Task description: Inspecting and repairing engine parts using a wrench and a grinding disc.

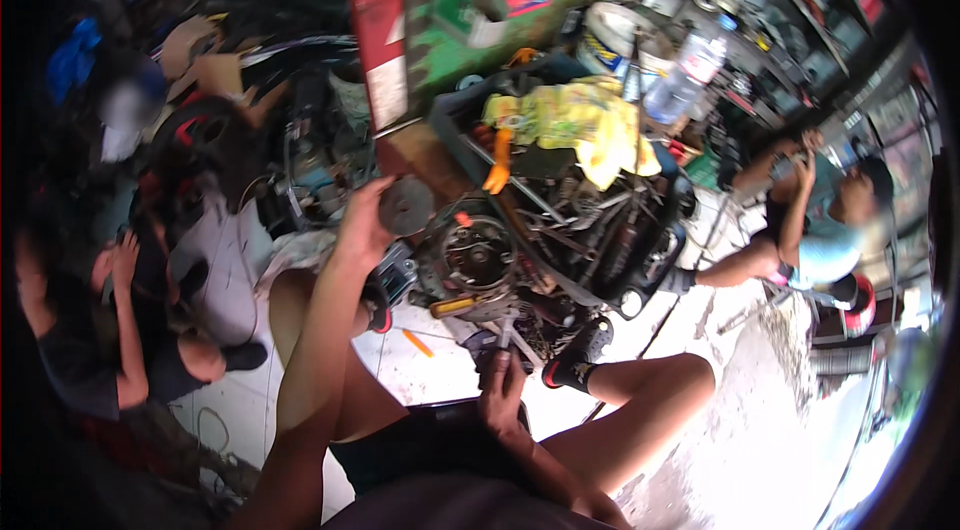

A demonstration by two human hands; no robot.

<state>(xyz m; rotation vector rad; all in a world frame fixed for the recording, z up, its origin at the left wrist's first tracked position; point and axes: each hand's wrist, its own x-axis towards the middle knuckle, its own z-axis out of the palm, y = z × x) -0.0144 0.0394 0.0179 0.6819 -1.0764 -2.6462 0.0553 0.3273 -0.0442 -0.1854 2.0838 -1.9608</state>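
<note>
Grey metal disc (406, 205), round and flat, is what my left hand (362, 225) holds up: my fingers (378, 192) are curled around its left edge, so the hand is closed on it. The disc hangs above an engine part with a round opening (478, 255), which lies just to the right of these fingers and a little lower. My right hand (500, 385) is low, near my lap, and its fingers are wrapped on a small tool with a thin metal shaft (508, 335); the shaft points up toward the engine part. I cannot tell what kind of tool it is.

Just left of the right fingers an orange pen-like thing (419, 343) lies on the pale floor (420, 375). Between both hands I see a yellow-handled tool (452, 306) beside the engine part. Right of the right fingers is my foot in a black shoe (578, 355).

Further above the left fingers stands a dark tray full of metal tools (580, 220), with a yellow cloth (585, 115) lying over its far end. Near this cloth is a clear plastic bottle (685, 80). Far to the right another person (820, 230) sits with both arms raised, and far to the left one more person (110, 330) sits on the floor.
</note>
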